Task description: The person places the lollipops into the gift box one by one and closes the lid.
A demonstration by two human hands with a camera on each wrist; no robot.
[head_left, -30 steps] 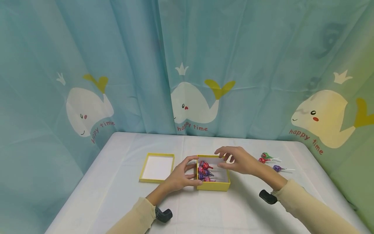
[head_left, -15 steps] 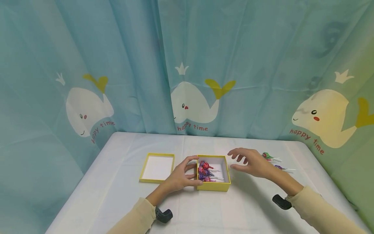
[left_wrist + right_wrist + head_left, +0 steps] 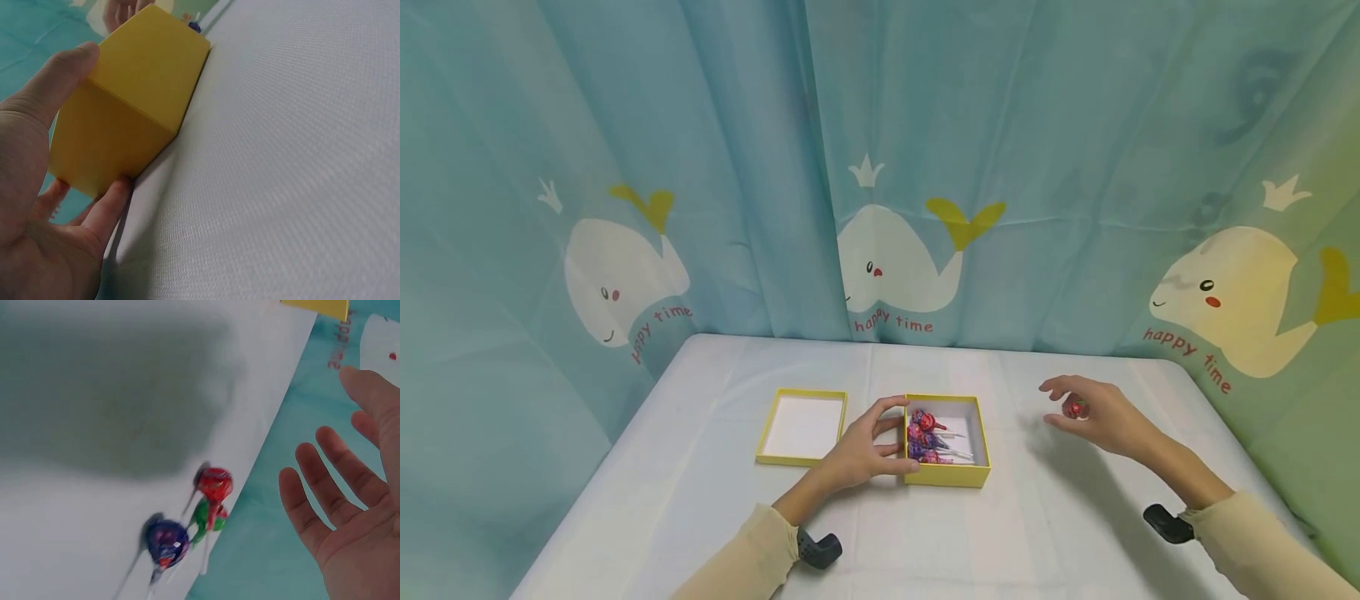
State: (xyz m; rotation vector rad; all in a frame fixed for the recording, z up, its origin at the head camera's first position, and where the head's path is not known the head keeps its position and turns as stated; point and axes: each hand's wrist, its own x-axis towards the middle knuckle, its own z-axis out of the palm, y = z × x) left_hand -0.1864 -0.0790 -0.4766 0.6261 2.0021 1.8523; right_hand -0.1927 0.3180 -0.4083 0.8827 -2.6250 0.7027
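My left hand (image 3: 865,450) grips the left side of a yellow box (image 3: 951,476), thumb at the near corner and fingers along the far part. Several wrapped lollipops (image 3: 929,422) lie at the left inside it, white sticks pointing right. My right hand (image 3: 1101,414) hovers over the table right of the box, fingers relaxed and apart, holding nothing. Between its fingers and thumb a red lollipop (image 3: 1077,408) shows beyond. The right wrist view has that red one (image 3: 215,482), a green lollipop (image 3: 200,515) and a purple lollipop (image 3: 167,540) lying on the table.
A shallow yellow-edged box lid (image 3: 786,461) lies left of the box with its white inside up. The white-covered table (image 3: 880,550) ends at a blue whale-print curtain (image 3: 760,250) behind.
My right hand has moved right, from over the box to near the loose lollipops, and now hides most of them. The left hand stays on the box.
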